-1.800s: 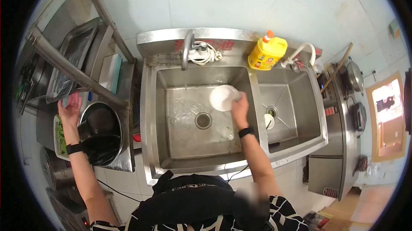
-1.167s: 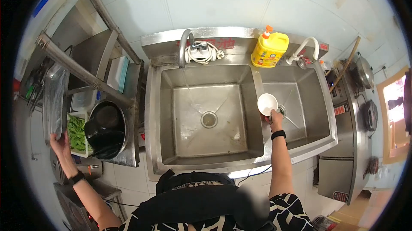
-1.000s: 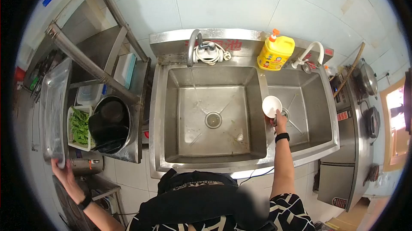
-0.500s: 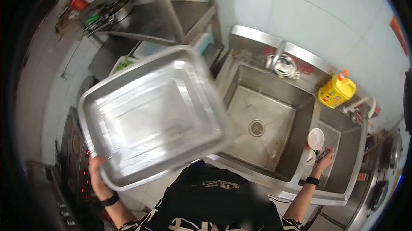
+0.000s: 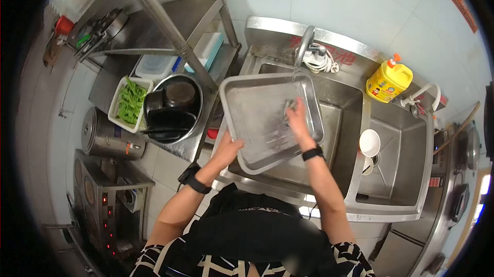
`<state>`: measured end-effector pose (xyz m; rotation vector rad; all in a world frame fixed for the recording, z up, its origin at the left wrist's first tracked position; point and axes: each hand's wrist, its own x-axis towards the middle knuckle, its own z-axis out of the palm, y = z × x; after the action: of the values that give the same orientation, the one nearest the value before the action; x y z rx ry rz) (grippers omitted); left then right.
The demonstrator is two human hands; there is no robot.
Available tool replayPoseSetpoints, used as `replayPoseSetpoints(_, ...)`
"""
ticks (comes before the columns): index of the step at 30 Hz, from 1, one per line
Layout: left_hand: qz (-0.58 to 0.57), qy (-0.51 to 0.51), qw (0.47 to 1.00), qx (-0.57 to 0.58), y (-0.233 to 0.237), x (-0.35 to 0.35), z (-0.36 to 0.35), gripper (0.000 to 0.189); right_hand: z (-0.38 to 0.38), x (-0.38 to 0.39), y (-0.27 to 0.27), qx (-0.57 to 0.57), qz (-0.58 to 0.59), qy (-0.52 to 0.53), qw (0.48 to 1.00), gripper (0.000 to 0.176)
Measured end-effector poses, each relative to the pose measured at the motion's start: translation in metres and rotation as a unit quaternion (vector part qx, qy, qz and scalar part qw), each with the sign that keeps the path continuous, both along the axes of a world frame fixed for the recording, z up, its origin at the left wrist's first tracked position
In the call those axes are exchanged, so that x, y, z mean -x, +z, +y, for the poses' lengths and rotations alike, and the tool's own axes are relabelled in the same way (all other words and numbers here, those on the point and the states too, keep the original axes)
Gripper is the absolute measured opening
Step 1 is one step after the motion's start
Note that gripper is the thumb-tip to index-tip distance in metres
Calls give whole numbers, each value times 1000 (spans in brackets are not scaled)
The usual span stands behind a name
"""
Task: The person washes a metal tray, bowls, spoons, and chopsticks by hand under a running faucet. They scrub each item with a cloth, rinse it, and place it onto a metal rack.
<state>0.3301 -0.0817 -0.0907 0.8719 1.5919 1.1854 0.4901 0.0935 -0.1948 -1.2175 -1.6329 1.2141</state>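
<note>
A large rectangular stainless steel tray (image 5: 252,117) is held over the left sink basin (image 5: 337,138), with its inside facing up. My left hand (image 5: 226,151) is closed on its near left rim, thumb over the edge. Inside the tray, my right hand (image 5: 298,122) presses a small grey scrubber (image 5: 289,107), apparently steel wool, against the bottom; the fingers partly hide it. From the faucet (image 5: 304,45) a thin stream of water runs into the tray's far right part.
In the right basin (image 5: 396,174) are a white cup (image 5: 369,143) and some utensils. A yellow soap bottle (image 5: 389,81) stands on the divider's back end. To the left, a steel shelf bears a bowl of dark pans (image 5: 172,104) and a tub of greens (image 5: 131,103).
The tray has moved right, from beside the shelf to over the left basin. My right hand has left the right basin and is now inside the tray with the scrubber. Running water is now visible.
</note>
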Motion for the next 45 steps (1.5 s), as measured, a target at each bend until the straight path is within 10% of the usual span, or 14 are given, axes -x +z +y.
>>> replayPoseSetpoints(10,31,-62,997,19,-32,5,76,58,-26,54,40,-89,130,302,940,56)
replayPoseSetpoints(13,45,-75,995,38,-38,3,71,58,29,35,-2,-19,191,110,975,56)
replayPoseSetpoints(15,39,-58,998,0,-26,-6,68,59,45,3,11,-234,-235,-4,944,47)
replayPoseSetpoints(18,24,-52,998,22,-28,-12,64,59,60,-9,3,-81,-220,-102,967,39)
replayPoseSetpoints(21,80,-62,995,8,-29,-14,67,58,47,29,-3,-165,-48,-87,981,36)
replayPoseSetpoints(28,87,-32,996,-10,-12,12,75,55,-35,31,44,-120,92,310,939,37)
replayPoseSetpoints(37,154,11,981,-115,1,1,71,56,9,-17,-17,-135,-204,-87,966,25)
replayPoseSetpoints(45,158,19,985,-73,-2,8,60,55,-56,15,31,-112,31,175,978,31)
